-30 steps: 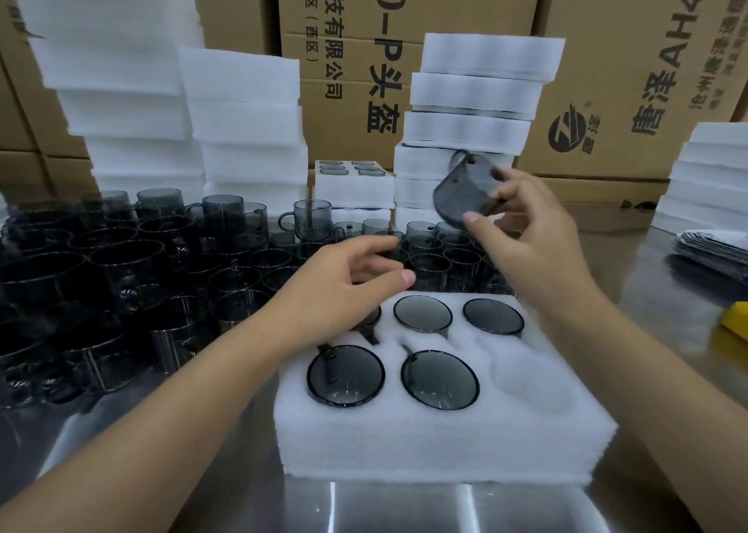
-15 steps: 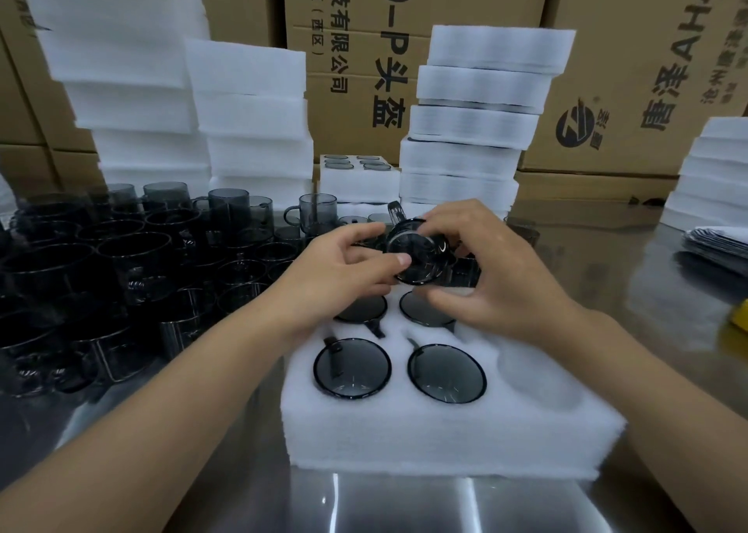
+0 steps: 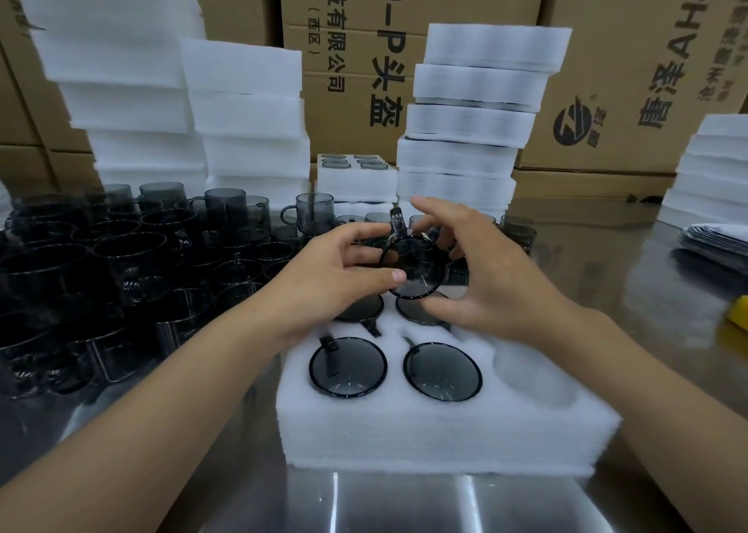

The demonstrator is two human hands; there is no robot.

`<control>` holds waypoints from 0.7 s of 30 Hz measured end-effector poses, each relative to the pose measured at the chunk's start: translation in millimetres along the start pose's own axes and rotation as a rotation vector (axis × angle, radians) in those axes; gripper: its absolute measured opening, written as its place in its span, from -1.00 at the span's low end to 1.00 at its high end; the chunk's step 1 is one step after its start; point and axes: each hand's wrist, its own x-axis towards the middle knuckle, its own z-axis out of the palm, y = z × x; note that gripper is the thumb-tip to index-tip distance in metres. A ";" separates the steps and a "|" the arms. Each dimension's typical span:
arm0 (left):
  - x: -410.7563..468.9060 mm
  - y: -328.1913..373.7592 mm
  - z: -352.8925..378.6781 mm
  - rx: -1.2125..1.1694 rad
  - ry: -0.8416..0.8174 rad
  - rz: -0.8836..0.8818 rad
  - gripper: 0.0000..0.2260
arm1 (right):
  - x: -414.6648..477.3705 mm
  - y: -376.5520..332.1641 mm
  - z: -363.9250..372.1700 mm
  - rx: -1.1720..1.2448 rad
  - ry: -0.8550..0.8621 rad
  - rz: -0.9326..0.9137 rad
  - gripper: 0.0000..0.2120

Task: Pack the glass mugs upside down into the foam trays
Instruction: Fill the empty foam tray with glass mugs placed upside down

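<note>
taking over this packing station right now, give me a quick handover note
Hands: left hand and right hand both grip one glass mug in the air over the foam tray.
Done: four seated mugs show upside down in the tray, two in front and two behind.
Front right pocket is empty. The back right one is hidden behind the right hand.
Left: seat the held mug upside down, then carry on with the loose mugs on the left.
</note>
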 end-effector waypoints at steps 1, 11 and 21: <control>0.2 -0.4 -0.3 0.010 -0.002 0.003 -0.62 | -0.4 0.3 0.0 -0.001 -0.002 -0.004 -0.16; -5.5 10.2 8.5 -0.014 -0.002 0.047 -0.74 | 0.4 1.2 -1.4 0.014 0.058 -0.040 -0.28; -7.0 15.8 13.2 0.075 0.038 0.140 -0.42 | 7.2 -5.7 -29.2 0.271 -0.099 0.129 -0.42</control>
